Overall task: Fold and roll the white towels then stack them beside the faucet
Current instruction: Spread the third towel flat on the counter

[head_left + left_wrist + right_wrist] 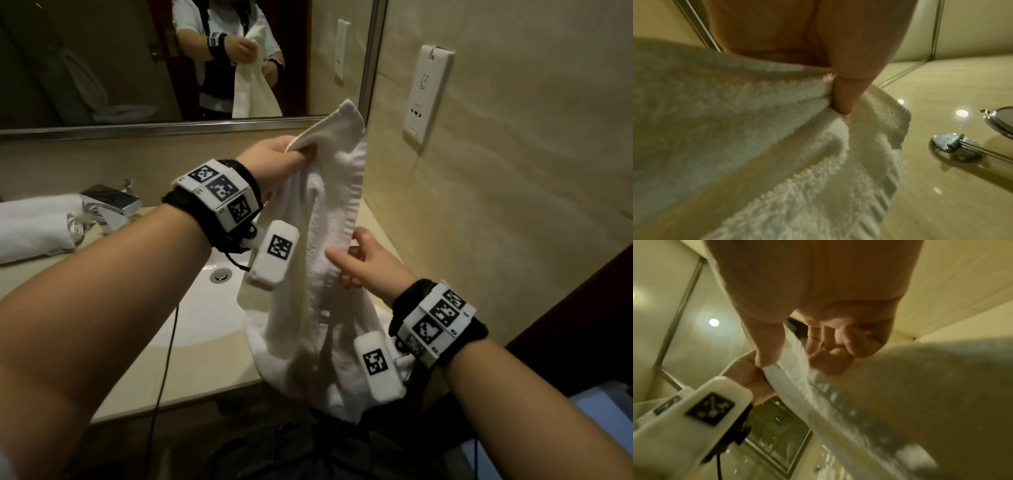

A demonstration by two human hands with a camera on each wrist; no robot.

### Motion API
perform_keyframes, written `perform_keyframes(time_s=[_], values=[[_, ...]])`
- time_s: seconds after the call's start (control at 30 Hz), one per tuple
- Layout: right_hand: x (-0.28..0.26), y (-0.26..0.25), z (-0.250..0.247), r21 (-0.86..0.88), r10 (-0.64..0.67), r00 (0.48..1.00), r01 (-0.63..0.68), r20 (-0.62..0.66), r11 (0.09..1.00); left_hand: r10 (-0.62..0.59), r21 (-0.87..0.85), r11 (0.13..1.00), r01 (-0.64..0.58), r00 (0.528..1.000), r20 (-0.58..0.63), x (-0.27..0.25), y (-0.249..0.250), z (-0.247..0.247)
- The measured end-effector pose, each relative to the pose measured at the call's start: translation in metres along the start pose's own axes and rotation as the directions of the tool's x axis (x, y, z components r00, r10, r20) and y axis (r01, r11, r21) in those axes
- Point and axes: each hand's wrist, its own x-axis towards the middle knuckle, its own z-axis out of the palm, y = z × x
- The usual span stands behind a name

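1. The left hand [274, 161] holds the white towel [329, 240] up by its top edge, its fingers [842, 100] curled and pinching the cloth above the sink [205, 308].
2. The right hand [370, 263] pinches the towel's side edge lower down between thumb and fingers [768, 350].
3. The towel hangs down past the bench [178, 387] edge.
4. Rolled towels [37, 226] lie on the bench, touching the faucet [113, 202].

A bathroom, probably in a hotel, was shown: a basin [205, 308] was set in a beige counter [191, 387], with a chrome faucet [113, 202], a framed wall mirror [102, 68] and rolled towels [37, 226].
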Motion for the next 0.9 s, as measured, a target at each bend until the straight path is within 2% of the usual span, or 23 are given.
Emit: perform_keyframes(time_s=[0.07,0.1,0.17,0.2,0.27,0.33,0.37,0.4,0.43,0.47,0.5,0.57,0.67,0.7,0.73,0.8,0.9], values=[[0.003,0.006,0.011,-0.213,0.040,0.994,-0.017,0.106,0.977,-0.012,-0.027,1.000,0.012,1.000,0.012,-0.001,0.000,-0.001],[0.006,0.010,0.017,-0.355,0.092,0.988,-0.042,0.125,0.934,-0.011,-0.036,0.999,0.012,1.000,0.021,-0.002,0.000,-0.001],[0.010,0.021,0.020,-0.566,0.230,0.970,-0.151,0.072,0.810,0.004,-0.052,0.999,-0.003,1.000,0.025,-0.004,0.001,-0.003],[0.010,0.029,0.018,-0.597,0.285,0.957,-0.198,0.053,0.777,0.009,-0.058,0.998,-0.009,1.000,0.013,-0.004,0.000,-0.006],[0.006,0.044,0.012,-0.502,0.383,0.922,-0.306,0.055,0.809,0.009,-0.071,0.997,-0.012,0.999,-0.032,-0.006,-0.004,-0.016],[0.000,0.049,0.001,-0.268,0.450,0.893,-0.427,0.028,0.864,-0.003,-0.062,0.998,-0.002,0.997,-0.075,-0.007,-0.012,-0.028],[0.000,0.046,-0.009,-0.167,0.448,0.894,-0.446,-0.030,0.879,-0.007,-0.047,0.999,0.002,0.995,-0.098,-0.009,-0.017,-0.034],[0.002,0.040,-0.020,-0.110,0.420,0.899,-0.433,-0.123,0.895,-0.008,-0.036,0.999,0.004,0.993,-0.117,-0.010,-0.023,-0.040],[0.007,0.032,-0.033,-0.150,0.343,0.907,-0.385,-0.243,0.911,-0.011,-0.034,0.999,0.006,0.991,-0.137,-0.011,-0.029,-0.048],[0.013,0.020,-0.048,-0.280,0.214,0.906,-0.326,-0.365,0.903,-0.022,-0.042,0.999,0.016,0.988,-0.155,-0.012,-0.035,-0.056],[0.019,0.006,-0.062,-0.438,0.047,0.883,-0.276,-0.466,0.856,-0.034,-0.067,0.997,0.023,0.984,-0.177,-0.013,-0.040,-0.065],[0.030,-0.033,-0.080,-0.626,-0.278,0.799,-0.152,-0.534,0.765,-0.048,-0.140,0.990,0.018,0.976,-0.213,-0.011,-0.046,-0.084],[0.057,-0.087,-0.085,-0.707,-0.533,0.662,0.006,-0.527,0.707,-0.036,-0.173,0.985,-0.008,0.968,-0.248,-0.002,-0.048,-0.108],[0.073,-0.100,-0.085,-0.723,-0.580,0.628,0.039,-0.519,0.689,-0.021,-0.173,0.985,-0.023,0.967,-0.253,0.004,-0.047,-0.115],[0.088,-0.109,-0.085,-0.738,-0.604,0.620,0.057,-0.501,0.672,-0.015,-0.171,0.985,-0.030,0.967,-0.255,0.011,-0.049,-0.121],[0.122,-0.119,-0.086,-0.771,-0.614,0.642,0.056,-0.459,0.635,-0.025,-0.167,0.986,-0.021,0.964,-0.264,0.029,-0.055,-0.133],[0.181,-0.105,-0.087,-0.797,-0.573,0.713,0.033,-0.404,0.602,-0.089,-0.176,0.983,0.042,0.959,-0.268,0.068,-0.077,-0.149]])
